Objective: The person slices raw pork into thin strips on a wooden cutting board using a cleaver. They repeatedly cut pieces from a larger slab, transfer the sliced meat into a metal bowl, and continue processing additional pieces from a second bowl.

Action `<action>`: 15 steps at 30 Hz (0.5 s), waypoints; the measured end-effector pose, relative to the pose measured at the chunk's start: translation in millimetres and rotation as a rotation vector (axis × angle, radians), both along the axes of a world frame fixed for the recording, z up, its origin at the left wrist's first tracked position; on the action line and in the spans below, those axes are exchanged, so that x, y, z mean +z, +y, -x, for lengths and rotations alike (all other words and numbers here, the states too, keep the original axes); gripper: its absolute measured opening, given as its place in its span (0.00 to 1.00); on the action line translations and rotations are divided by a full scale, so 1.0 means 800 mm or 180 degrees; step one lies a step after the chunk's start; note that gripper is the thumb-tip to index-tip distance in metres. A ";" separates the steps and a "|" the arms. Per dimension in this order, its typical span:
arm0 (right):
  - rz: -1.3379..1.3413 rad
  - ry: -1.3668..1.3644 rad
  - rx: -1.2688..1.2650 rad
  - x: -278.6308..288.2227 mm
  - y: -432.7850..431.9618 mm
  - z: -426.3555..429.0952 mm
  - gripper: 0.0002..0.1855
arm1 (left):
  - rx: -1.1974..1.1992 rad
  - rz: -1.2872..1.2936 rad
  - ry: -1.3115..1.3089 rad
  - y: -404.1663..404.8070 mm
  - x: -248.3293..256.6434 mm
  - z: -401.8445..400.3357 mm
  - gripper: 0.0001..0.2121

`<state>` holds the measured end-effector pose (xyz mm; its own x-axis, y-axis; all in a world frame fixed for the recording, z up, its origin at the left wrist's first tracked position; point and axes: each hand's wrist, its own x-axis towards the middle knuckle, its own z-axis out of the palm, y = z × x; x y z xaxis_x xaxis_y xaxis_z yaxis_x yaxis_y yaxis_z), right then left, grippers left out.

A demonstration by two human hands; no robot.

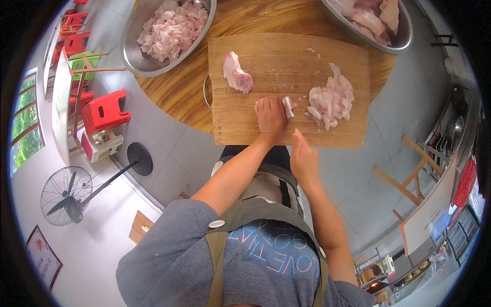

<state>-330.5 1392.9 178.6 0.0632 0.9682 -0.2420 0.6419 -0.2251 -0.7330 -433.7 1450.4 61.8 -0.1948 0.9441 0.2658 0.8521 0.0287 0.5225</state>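
Note:
My left hand point(271, 117), with a ring on one finger, presses a piece of raw meat point(290, 106) onto the wooden cutting board point(253, 132). Most of that piece is hidden under the fingers; a pale end sticks out on the right. Close by at the board's near edge, my right hand point(305, 159) is closed around a knife, whose handle is hidden and whose thin blade is blurred and nearly edge-on. To the right lies a heap of cut meat pieces point(332, 99). A larger uncut chunk of meat point(237, 73) rests at the board's left.
The board lies on a round wooden table point(268, 17). A steel bowl of cut meat point(128, 57) stands back left, another bowl with larger pieces point(402, 48) back right. A metal ring handle point(207, 92) shows at the board's left. Red stools point(105, 111) and a floor fan point(67, 195) stand left.

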 end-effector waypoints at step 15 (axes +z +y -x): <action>0.0494 -0.0520 0.0329 -0.025 0.086 0.019 0.23 | -0.0329 0.0270 0.0477 -0.002 0.014 -0.002 0.08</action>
<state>-345.5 1461.7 158.2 0.0161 0.9235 -0.3832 0.7745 -0.2539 -0.5795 -432.1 1449.1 72.9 -0.0598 0.9773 0.2031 0.9208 -0.0245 0.3892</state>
